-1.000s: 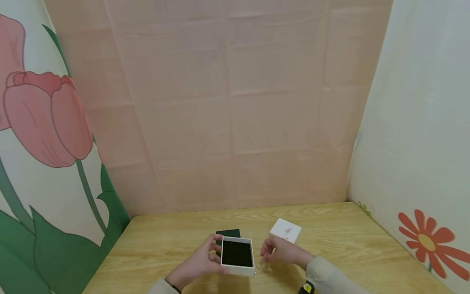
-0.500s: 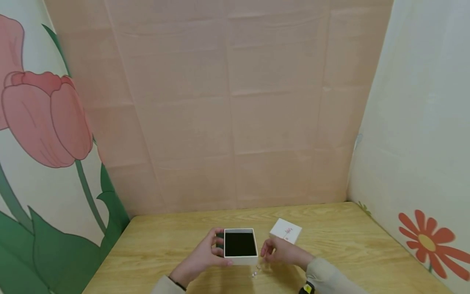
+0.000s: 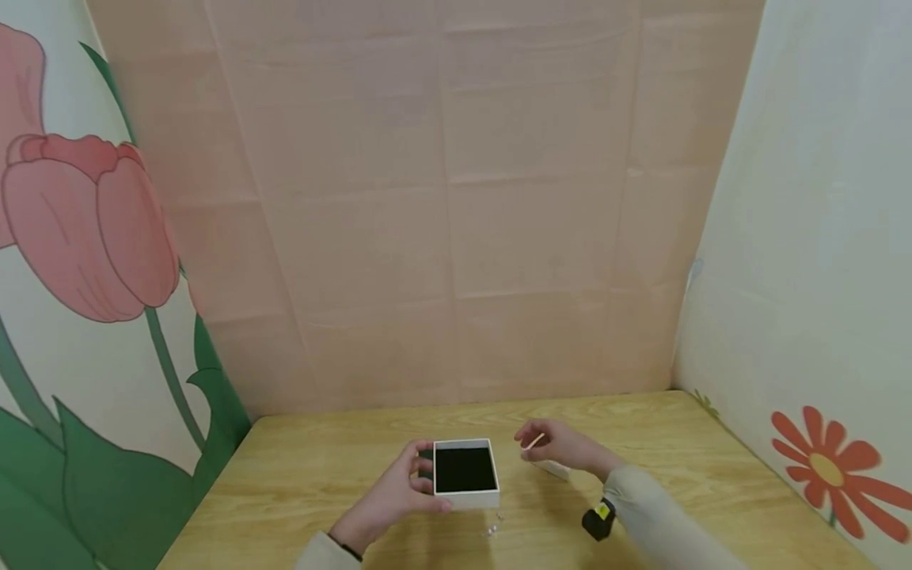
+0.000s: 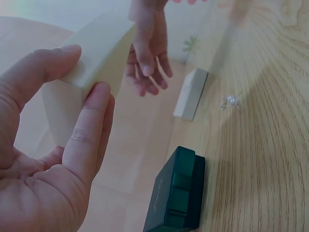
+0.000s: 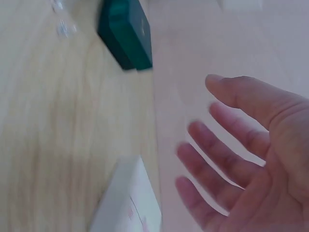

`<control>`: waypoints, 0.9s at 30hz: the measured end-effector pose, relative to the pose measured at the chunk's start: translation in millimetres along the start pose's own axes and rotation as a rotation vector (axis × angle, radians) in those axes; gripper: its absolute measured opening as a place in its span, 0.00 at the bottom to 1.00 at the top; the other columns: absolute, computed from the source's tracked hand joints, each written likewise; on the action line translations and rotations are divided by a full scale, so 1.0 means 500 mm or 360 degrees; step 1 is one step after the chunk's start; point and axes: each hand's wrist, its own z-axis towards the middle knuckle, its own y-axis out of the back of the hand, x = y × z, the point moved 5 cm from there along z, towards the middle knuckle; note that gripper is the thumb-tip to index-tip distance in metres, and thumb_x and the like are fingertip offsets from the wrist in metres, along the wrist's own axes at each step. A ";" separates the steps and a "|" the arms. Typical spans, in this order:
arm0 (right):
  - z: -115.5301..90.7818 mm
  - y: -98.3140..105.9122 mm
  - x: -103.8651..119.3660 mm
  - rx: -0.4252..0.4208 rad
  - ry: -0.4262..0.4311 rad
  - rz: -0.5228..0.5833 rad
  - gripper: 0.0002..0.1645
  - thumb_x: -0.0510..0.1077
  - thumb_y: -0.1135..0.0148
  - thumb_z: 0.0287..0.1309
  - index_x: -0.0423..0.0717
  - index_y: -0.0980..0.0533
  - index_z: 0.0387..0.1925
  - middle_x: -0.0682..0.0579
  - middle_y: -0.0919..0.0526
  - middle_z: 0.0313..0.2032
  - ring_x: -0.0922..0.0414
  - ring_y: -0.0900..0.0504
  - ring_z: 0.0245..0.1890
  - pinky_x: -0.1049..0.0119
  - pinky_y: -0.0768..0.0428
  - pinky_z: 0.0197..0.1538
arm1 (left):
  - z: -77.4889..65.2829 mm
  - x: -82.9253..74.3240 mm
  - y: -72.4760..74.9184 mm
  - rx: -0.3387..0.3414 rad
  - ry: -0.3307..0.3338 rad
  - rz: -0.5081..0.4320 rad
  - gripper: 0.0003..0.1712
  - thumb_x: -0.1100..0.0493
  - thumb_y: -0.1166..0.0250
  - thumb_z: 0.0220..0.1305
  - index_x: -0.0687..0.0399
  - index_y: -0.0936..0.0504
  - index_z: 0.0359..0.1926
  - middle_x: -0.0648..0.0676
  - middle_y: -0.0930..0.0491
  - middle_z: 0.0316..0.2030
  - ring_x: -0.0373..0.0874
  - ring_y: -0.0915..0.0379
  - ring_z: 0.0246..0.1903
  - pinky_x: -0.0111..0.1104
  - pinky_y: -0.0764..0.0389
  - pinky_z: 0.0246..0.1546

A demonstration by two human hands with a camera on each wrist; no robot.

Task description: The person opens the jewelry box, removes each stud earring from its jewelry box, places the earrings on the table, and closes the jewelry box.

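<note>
My left hand grips a small white box by its side, thumb at the front and fingers behind. Black lining shows inside the box in the head view; the left wrist view shows its pale outer faces, held above the table. My right hand hovers over a white box lid with a pink printed design. Its fingers are spread and loosely bent, with nothing between them in the right wrist view. Small sparkly earrings with a pearl-like bead lie on the table near the white box.
A dark green jewelry box stands on the wooden table behind the white box, mostly hidden in the head view. A pink sheet hangs at the table's far edge. A black device sits at my right wrist.
My right hand has moved up and away from beside the earrings to above the white lid. The white box in my left hand first shifted back and slightly right, then stayed nearly still.
</note>
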 end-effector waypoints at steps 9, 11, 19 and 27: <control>0.000 0.050 -0.056 -0.0174 -0.0276 -0.0132 0.46 0.44 0.30 0.54 0.39 0.40 0.70 0.30 0.43 0.69 0.28 0.46 0.67 0.32 0.41 0.62 | 0.000 0.001 0.005 -0.0005 0.0014 0.0009 0.52 0.73 0.25 0.43 0.60 0.45 0.67 0.57 0.27 0.45 0.43 0.22 0.36 0.34 0.21 0.37; -0.001 0.050 -0.070 -0.0173 -0.0346 -0.0224 0.50 0.45 0.27 0.50 0.39 0.42 0.71 0.28 0.46 0.69 0.27 0.47 0.67 0.31 0.40 0.61 | -0.001 0.001 0.004 -0.0004 0.0020 0.0012 0.52 0.74 0.25 0.43 0.60 0.45 0.67 0.57 0.27 0.46 0.43 0.23 0.36 0.34 0.21 0.37; -0.014 0.033 -0.102 -0.0052 -0.0631 -0.0610 0.59 0.45 0.22 0.38 0.41 0.43 0.71 0.20 0.50 0.67 0.21 0.49 0.64 0.25 0.44 0.58 | -0.002 0.000 0.003 -0.0005 0.0043 0.0002 0.53 0.72 0.25 0.43 0.61 0.46 0.68 0.58 0.28 0.47 0.43 0.23 0.37 0.34 0.21 0.38; -0.019 0.020 -0.121 0.0001 -0.0727 -0.0717 0.56 0.41 0.23 0.38 0.44 0.40 0.71 0.23 0.38 0.61 0.22 0.35 0.55 0.29 0.35 0.54 | -0.001 0.004 0.002 0.0019 0.0038 -0.0029 0.52 0.72 0.25 0.44 0.61 0.45 0.67 0.58 0.28 0.46 0.44 0.23 0.37 0.35 0.21 0.39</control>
